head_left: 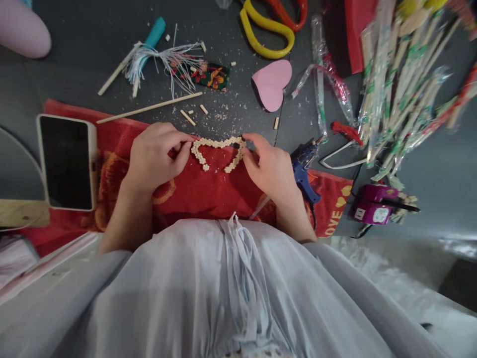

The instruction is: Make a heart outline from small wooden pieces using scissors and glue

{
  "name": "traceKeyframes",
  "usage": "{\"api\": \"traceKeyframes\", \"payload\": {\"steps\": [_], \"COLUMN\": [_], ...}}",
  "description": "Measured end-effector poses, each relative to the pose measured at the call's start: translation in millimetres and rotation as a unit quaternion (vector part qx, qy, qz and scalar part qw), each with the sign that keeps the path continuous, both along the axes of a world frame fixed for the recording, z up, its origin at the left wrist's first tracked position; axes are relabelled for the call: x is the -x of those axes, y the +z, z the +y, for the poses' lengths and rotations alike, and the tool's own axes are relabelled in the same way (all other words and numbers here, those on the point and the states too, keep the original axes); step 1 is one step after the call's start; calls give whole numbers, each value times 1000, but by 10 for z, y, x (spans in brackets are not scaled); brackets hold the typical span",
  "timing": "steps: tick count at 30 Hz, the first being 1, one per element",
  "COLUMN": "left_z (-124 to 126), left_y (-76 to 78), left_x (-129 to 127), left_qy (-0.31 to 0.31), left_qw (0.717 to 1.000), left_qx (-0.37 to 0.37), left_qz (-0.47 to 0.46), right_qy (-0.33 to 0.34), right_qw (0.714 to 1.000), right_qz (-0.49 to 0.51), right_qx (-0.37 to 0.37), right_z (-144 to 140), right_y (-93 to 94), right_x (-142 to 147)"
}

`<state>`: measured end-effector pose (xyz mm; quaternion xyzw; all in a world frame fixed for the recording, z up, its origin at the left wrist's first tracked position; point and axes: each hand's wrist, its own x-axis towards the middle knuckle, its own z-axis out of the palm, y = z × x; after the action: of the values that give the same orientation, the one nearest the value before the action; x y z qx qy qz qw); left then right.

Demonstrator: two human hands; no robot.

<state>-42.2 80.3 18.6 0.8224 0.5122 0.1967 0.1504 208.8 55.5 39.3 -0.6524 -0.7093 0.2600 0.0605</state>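
A dark grey work surface (93,30), dusted with pale wood crumbs, fills the view from above, with a red patterned cloth (208,191) spread across its near edge and the person's pale blue garment (208,288) filling the six o'clock side. At the centre, on the cloth's far edge, lies one arch made of small pale wooden pieces (219,149), its two ends pointing toward six o'clock. The left hand (154,156) pinches the arch's nine o'clock end between thumb and curled fingers; the right hand (268,166) rests its fingertips closed against the three o'clock end. One phone (67,161) with a dark screen lies at nine o'clock on the cloth. One pink paper heart (271,84) sits at one o'clock, and beyond it, at twelve, lie two pairs of scissors, one yellow-handled (266,30), one red-handled (288,12). One long thin wooden stick (149,108) lies at eleven o'clock, near a tassel of pale threads (164,62). One blue glue gun (303,171) lies just beside the right hand at three o'clock. A heap of wrapped chopsticks (402,84), too blurred to count, spreads across two o'clock.
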Motion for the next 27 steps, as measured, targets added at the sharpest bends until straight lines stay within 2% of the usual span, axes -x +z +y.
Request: {"api": "traceKeyframes", "payload": {"steps": [3, 7, 14, 22, 27], "left_z": [2, 4, -8, 17, -2], "left_y": [-32, -52, -43, -112, -46], "left_x": [12, 29, 19, 70, 23], "left_qy": [-3, -17, -3, -18, -1], "left_qw": [999, 999, 1000, 999, 1000], "left_qx": [-31, -36, -13, -46, -17], "left_qz": [-9, -11, -10, -1, 23], "right_qy": [3, 3, 7, 10, 13], "right_qw": [1000, 1000, 1000, 999, 999], "right_qz": [-3, -7, -9, -28, -29], "right_qx": [-9, -18, 3, 31, 17], "right_z": [-9, -10, 5, 14, 5], "right_y": [-9, -12, 3, 38, 16], "right_x": [2, 4, 0, 15, 6]}}
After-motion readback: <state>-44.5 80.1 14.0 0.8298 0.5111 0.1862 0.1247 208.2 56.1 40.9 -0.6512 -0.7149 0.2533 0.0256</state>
